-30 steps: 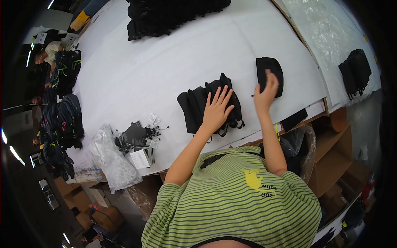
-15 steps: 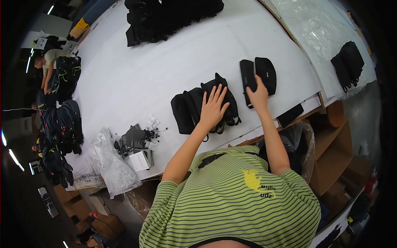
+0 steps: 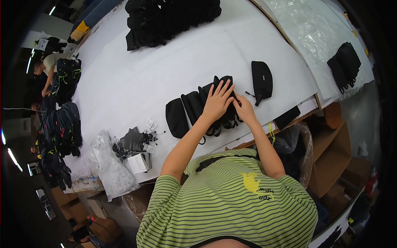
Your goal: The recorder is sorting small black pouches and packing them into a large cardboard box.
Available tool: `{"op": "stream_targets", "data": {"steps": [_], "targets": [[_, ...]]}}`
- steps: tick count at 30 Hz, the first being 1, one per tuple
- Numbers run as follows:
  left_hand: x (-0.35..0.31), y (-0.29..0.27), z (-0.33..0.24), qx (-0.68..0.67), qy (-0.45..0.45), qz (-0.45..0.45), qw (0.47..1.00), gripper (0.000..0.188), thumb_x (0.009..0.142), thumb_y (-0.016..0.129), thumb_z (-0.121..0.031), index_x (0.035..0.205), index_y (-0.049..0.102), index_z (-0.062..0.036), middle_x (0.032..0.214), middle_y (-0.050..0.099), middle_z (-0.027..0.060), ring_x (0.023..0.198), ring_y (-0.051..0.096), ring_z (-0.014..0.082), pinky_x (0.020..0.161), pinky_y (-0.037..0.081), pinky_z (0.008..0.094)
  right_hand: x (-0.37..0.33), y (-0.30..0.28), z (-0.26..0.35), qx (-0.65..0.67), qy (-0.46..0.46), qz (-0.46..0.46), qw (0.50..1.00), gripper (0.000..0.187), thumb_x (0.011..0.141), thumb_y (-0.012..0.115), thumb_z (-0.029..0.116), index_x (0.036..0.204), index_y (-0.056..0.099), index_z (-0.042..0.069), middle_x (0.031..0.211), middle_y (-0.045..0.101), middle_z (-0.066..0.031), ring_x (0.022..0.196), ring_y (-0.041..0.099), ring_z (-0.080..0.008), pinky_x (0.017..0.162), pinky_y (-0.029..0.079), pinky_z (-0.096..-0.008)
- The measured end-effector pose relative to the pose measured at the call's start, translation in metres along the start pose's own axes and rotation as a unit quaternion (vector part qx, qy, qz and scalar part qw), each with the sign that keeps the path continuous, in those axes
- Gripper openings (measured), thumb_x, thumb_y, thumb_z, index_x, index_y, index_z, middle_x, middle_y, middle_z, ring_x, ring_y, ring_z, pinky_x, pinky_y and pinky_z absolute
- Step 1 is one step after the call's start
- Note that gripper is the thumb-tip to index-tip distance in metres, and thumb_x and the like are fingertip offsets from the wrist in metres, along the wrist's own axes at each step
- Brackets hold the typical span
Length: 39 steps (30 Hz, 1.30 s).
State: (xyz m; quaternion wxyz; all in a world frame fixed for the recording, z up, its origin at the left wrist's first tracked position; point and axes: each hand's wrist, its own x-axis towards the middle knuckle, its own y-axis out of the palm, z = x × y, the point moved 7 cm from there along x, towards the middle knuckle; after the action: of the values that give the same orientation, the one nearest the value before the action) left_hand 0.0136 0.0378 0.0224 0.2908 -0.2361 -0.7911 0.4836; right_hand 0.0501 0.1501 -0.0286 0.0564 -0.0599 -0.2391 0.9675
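Note:
A row of several black zippered pouches (image 3: 178,118) leans together on the white-covered table, with cord loops hanging at the near side. My left hand (image 3: 217,102) lies flat across the top of the row, fingers stretched out. At the row's right end my right hand (image 3: 245,110) has its fingers bent around the edge of the last pouch; my left hand partly hides the fingertips' contact. Farther right, a single black pouch (image 3: 262,80) with a small pale mark lies apart, its zipper pull pointing toward me.
A big pile of black pouches (image 3: 173,20) sits at the far side. Clear plastic bags (image 3: 109,165), dark tags (image 3: 133,140) and a white card stack (image 3: 137,163) lie near left. More black pouches (image 3: 345,65) rest on plastic at right. Cardboard boxes (image 3: 331,159) stand below the edge.
My right hand has moved left with one of the two separate pouches, which now joins the row's right end. My left hand stays on the row, which has shifted slightly left in view.

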Motion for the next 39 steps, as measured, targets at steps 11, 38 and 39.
{"op": "stream_targets", "data": {"steps": [11,38,39], "targets": [[0.011,0.022,-0.002,0.047,-0.015,-0.014,0.999,0.05,0.092,0.046,-0.035,0.137,0.04,-0.0139,0.144,0.035,0.0018,0.135,0.028,0.0216,0.11,0.017,0.0468,-0.006,-0.012,0.004,-0.101,0.067,-0.039,0.992,0.04,0.082,0.061,0.031,0.11,0.055,0.003,0.084,0.055,-0.0127,0.072,0.058,-0.0273,0.066,0.047,-0.0364],[-0.026,0.01,-0.045,0.001,-0.035,0.061,0.998,0.06,0.091,0.049,-0.03,0.141,0.028,-0.0056,0.147,0.028,0.0101,0.134,0.029,0.0265,0.109,0.019,0.0469,0.047,-0.097,-0.06,-0.32,0.112,-0.179,0.923,0.077,0.065,0.076,0.026,0.135,0.042,0.023,0.132,0.037,-0.0183,0.109,0.047,-0.0385,0.09,0.044,-0.0423],[-0.037,0.013,-0.053,-0.006,-0.007,0.115,0.993,0.061,0.091,0.048,-0.035,0.141,0.029,-0.0053,0.147,0.029,0.0117,0.136,0.026,0.0264,0.109,0.018,0.0484,0.046,-0.097,-0.061,-0.301,0.112,-0.176,0.93,0.08,0.064,0.076,0.026,0.135,0.041,0.023,0.132,0.036,-0.0184,0.109,0.048,-0.0385,0.089,0.045,-0.0429]]}}
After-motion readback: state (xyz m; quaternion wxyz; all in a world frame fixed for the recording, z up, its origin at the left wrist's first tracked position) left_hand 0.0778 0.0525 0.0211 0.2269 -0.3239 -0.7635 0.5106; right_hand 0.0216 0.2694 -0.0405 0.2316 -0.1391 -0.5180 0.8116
